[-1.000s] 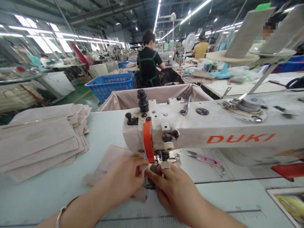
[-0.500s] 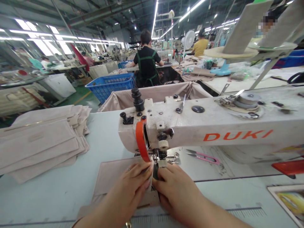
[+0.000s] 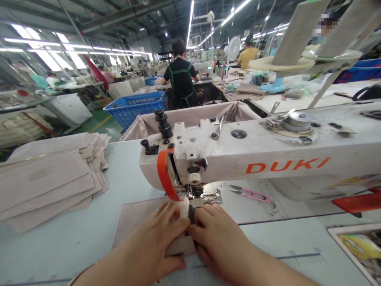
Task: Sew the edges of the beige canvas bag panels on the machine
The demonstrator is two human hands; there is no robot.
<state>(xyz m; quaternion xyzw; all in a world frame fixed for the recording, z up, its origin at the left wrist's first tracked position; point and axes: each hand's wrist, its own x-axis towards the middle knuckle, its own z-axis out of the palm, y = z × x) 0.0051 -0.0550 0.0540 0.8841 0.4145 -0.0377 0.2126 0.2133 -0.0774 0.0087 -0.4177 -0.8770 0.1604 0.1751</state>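
Note:
A beige fabric piece [image 3: 131, 216] lies flat beneath the head of a white sewing machine [image 3: 226, 159], partly covered by my hands. My left hand [image 3: 154, 236] rests on it left of the needle area, index finger pointing toward the seam and thumb spread away below. Close to the presser foot, my right hand [image 3: 218, 234] is closed with curled fingers at the fabric's right edge; its fingertips are partly hidden. An orange guard [image 3: 166, 174] curves down just ahead of my left fingers.
Stacked beige fabric pieces [image 3: 44, 178] lie at left. Pink-handled thread snips [image 3: 251, 194] rest on the machine bed. Beyond the machine are a cloth-lined bin [image 3: 190, 116], a blue basket [image 3: 135, 110] and a seated co-worker [image 3: 181, 75]. Thread cones [image 3: 297, 35] stand at right.
My left hand has shifted left, its thumb moving down and away from the index finger. My right hand stays at the presser foot. The whole view has shifted slightly.

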